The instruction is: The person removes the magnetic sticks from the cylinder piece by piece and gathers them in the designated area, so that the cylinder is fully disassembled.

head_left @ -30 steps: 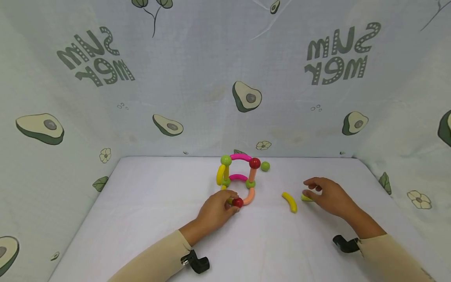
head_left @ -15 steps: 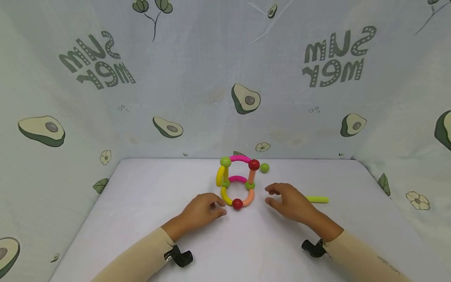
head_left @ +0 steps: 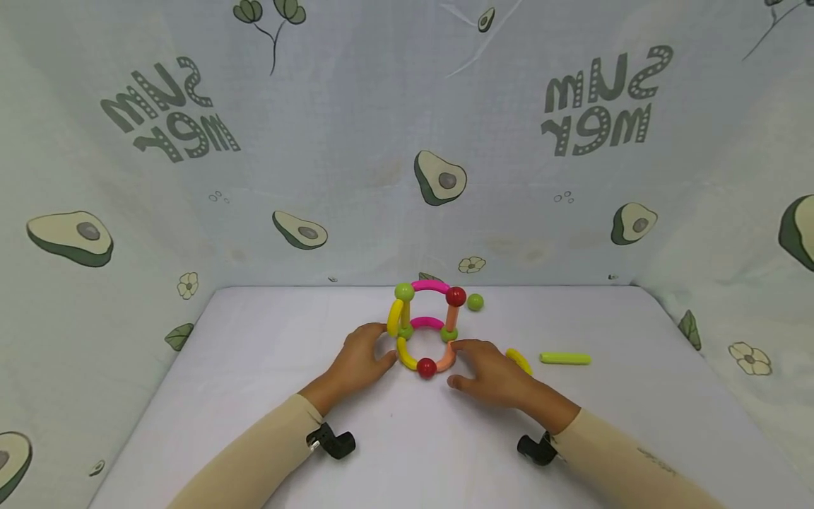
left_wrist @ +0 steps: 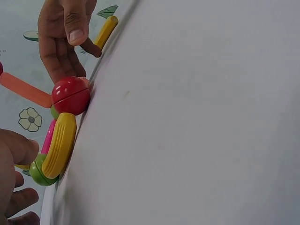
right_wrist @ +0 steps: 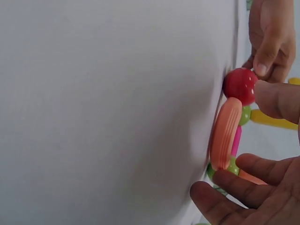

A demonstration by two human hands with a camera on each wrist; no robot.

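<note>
A frame of coloured rods and balls stands on the table, with a red ball (head_left: 427, 367) at its front, a yellow curved rod (left_wrist: 61, 145) on its left and an orange curved rod (right_wrist: 226, 133) on its right. The left hand (head_left: 356, 360) is beside the frame's left side, fingers spread and relaxed near the yellow pieces. The right hand (head_left: 492, 375) is at the right side, its fingertips by the orange curved rod; whether they touch it I cannot tell. Green balls, a second red ball (head_left: 455, 296) and pink rods (head_left: 430, 285) form the back.
A loose green ball (head_left: 475, 302) lies behind the frame to the right. Right of the right hand are a yellow curved rod (head_left: 519, 360), partly hidden, and a straight light green rod (head_left: 565, 358). A patterned cloth (head_left: 375, 141) hangs behind the table (head_left: 273, 318).
The left hand let go of the front red ball, drew back, then moved up to the frame's left side. The right hand moved left from the loose rods to the frame's right side.
</note>
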